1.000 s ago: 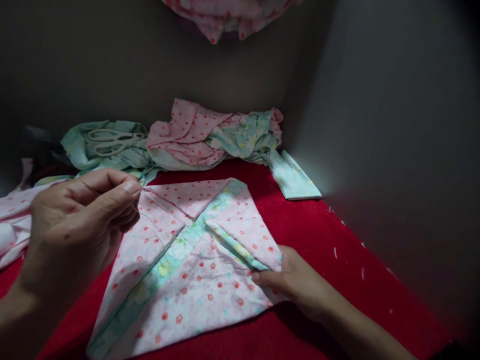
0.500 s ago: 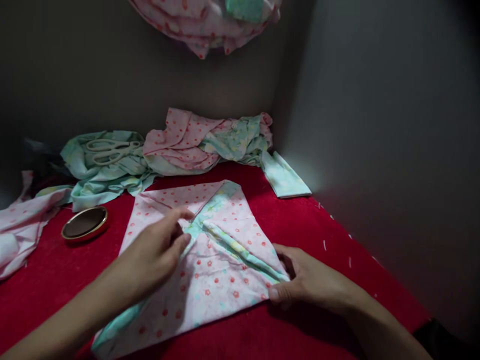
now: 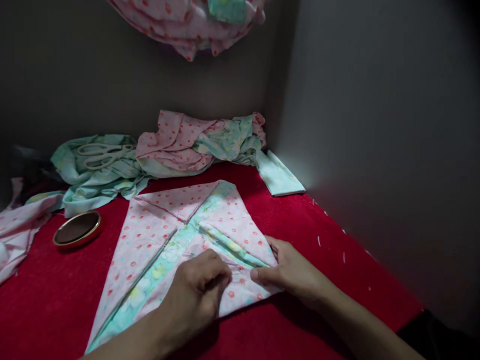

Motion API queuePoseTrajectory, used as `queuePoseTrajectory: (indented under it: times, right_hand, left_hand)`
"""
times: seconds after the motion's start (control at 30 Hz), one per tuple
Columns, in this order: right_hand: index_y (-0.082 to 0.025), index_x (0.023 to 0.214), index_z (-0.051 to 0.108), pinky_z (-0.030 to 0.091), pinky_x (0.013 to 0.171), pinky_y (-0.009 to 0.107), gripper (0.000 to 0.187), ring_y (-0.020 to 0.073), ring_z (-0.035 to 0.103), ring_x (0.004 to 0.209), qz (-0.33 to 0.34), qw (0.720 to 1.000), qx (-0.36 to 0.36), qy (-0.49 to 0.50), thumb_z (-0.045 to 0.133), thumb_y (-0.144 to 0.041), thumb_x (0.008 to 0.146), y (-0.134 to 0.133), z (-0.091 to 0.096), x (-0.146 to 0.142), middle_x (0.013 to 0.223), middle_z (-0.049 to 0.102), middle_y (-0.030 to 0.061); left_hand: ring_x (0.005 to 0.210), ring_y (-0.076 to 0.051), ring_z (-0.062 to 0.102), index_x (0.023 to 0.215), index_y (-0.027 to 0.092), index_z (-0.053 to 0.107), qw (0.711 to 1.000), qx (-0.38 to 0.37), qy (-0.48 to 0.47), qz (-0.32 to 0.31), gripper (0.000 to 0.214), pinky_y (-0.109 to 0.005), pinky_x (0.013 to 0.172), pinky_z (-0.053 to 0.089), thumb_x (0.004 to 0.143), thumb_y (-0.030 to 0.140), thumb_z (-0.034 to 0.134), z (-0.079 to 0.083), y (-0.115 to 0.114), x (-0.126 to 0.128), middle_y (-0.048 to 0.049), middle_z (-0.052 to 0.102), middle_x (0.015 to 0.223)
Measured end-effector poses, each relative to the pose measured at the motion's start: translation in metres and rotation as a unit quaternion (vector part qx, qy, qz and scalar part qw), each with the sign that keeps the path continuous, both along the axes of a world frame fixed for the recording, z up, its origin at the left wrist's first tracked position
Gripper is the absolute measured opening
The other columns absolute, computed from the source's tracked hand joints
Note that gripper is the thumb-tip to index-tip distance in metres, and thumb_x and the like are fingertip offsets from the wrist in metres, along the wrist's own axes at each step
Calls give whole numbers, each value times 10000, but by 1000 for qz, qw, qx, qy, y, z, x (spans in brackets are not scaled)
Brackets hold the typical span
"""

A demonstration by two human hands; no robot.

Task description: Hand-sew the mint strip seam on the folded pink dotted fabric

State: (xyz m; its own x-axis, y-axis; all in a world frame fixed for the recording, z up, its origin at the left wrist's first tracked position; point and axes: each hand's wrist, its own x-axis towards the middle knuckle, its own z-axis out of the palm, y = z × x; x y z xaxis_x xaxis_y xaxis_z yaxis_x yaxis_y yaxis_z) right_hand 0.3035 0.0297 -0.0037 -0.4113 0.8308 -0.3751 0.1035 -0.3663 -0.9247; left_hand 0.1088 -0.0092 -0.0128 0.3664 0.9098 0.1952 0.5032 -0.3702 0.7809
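Note:
A folded piece of fabric (image 3: pixel 150 240), pink with red flower dots and mint-green floral strips, lies on the red surface before me. Its flaps meet near the middle, and one on the right side stands a little open along a green fold. My right hand (image 3: pixel 290 270) grips the fabric's right corner, thumb on top and fingers underneath. Over the lower middle of the fabric, my left hand (image 3: pixel 200 287) is closed with curled fingers. Its fingertips are turned away, so whether cloth is pinched in them cannot be seen.
Left of the fabric sits an oval gold-rimmed box (image 3: pixel 77 227). White-handled scissors (image 3: pixel 101 156) rest on crumpled green cloth (image 3: pixel 93 187). Pink and green cloth (image 3: pixel 180 140) is heaped along the back wall, beside a folded green piece (image 3: pixel 281 175). A grey wall (image 3: pixel 375 150) stands at right.
My left hand has moved from the fabric's centre down and right, its fingers now curled. My right hand stays at the right corner, its thumb shifted slightly inward. The view has shifted slightly.

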Motion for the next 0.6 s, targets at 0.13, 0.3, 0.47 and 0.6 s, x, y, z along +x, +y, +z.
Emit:
queuePoseTrajectory:
  times: [0.13, 0.3, 0.47, 0.6]
  right_hand:
    - [-146, 920, 561, 466, 646, 311, 417, 207, 591, 733, -8, 1000, -6, -20, 665, -143, 516, 1, -2, -2, 853, 656, 51]
    - [-146, 931, 565, 462, 625, 295, 417, 203, 592, 733, -17, 999, -10, -42, 698, -178, 537, -1, -2, -3, 876, 666, 62]
    - [-150, 932, 570, 437, 554, 249, 409, 156, 569, 644, -21, 999, -13, -43, 688, -160, 540, 0, -2, -2, 848, 673, 43]
    - [-156, 932, 572, 454, 584, 260, 416, 172, 586, 688, -24, 999, -12, -37, 678, -136, 530, 0, -4, -2, 865, 675, 38]
  left_hand:
    - [562, -119, 484, 743, 150, 666, 999, -4, 38, -11, 246, -229, 525, 345, 828, 138, 436, 3, -6, 1, -34, 535, 622]
    - [543, -120, 470, 768, 152, 689, 999, -7, 50, -6, 259, -233, 518, 344, 825, 135, 437, 1, -4, 3, -33, 529, 603]
    - [550, -119, 469, 701, 146, 669, 998, -13, 59, -9, 273, -232, 517, 339, 825, 131, 426, 0, -3, 3, -35, 521, 608]
    - [551, -116, 468, 702, 155, 661, 997, -13, 70, -11, 270, -231, 525, 338, 824, 123, 423, -1, -4, 3, -28, 518, 608]
